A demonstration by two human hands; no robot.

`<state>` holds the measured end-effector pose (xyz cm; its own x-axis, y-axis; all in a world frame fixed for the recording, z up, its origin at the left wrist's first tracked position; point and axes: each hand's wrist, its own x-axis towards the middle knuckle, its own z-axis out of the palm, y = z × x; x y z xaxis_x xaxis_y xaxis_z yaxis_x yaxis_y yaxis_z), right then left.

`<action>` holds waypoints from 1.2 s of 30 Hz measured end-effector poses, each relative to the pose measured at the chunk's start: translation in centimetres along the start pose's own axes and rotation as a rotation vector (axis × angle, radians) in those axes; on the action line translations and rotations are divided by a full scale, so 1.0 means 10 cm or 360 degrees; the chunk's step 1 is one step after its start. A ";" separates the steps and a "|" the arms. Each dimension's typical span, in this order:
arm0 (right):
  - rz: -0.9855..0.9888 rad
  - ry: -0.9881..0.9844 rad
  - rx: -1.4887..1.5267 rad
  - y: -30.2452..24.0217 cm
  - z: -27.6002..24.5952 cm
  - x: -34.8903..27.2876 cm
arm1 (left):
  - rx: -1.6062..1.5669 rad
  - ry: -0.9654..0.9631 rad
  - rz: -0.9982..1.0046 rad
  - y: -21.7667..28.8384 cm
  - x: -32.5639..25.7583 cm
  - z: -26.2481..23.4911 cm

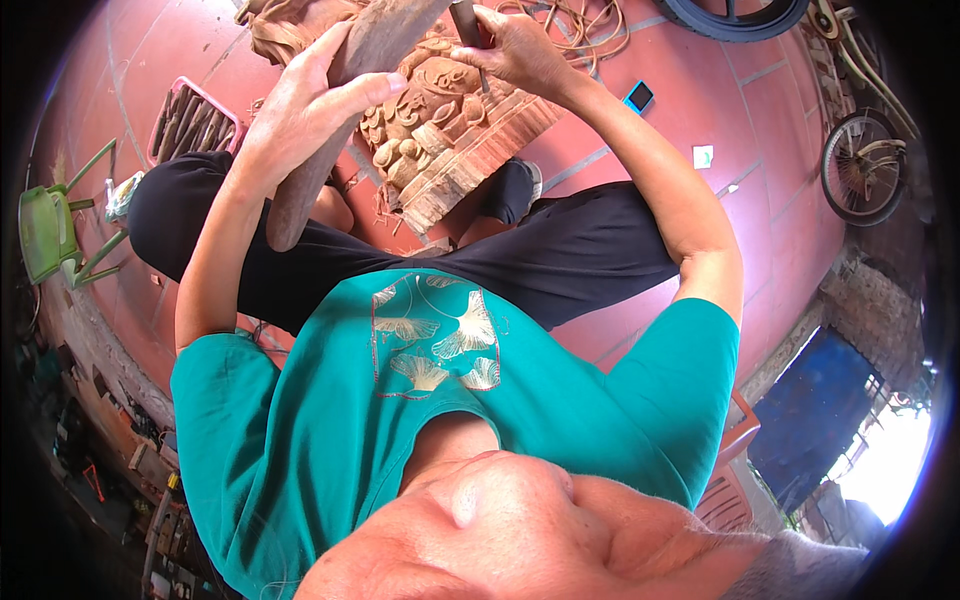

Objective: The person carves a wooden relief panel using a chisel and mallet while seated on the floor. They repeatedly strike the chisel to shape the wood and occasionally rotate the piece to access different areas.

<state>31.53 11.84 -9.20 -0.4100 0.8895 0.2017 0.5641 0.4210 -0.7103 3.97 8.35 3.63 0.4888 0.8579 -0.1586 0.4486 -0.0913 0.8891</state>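
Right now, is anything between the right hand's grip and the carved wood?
Only the dark tool the right hand holds; nothing else visible stands before the carved wood. The wooden club in the left hand overlaps its upper left in view.

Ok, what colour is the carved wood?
The carved wood is light brown; see the head view.

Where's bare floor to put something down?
Red tiles between the white scrap and bicycle wheel look mostly bare; so do those beyond the pink basket. It's crowded around the wood carving: left hand on wooden club, right hand on chisel.
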 end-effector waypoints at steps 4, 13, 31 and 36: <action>-0.0084 0.0034 0.0017 0.02 0.02 -0.02 | -0.0089 0.0117 0.0218 -0.07 0.01 0.02; -0.0003 -0.0024 0.0078 -0.05 0.03 -0.02 | -0.0183 0.0109 -0.0022 0.01 -0.02 -0.04; -0.0102 -0.0130 -0.0072 -0.27 -0.03 -0.01 | 0.0042 0.0075 0.0093 -0.08 -0.06 -0.03; -0.0184 0.0015 -0.0146 -0.22 0.10 -0.02 | 0.0383 0.0054 0.0059 -0.24 -0.04 -0.01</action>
<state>29.73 10.55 -8.36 -0.4696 0.8354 0.2854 0.5766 0.5351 -0.6175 2.58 8.25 1.61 0.4843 0.8680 -0.1097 0.5981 -0.2370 0.7656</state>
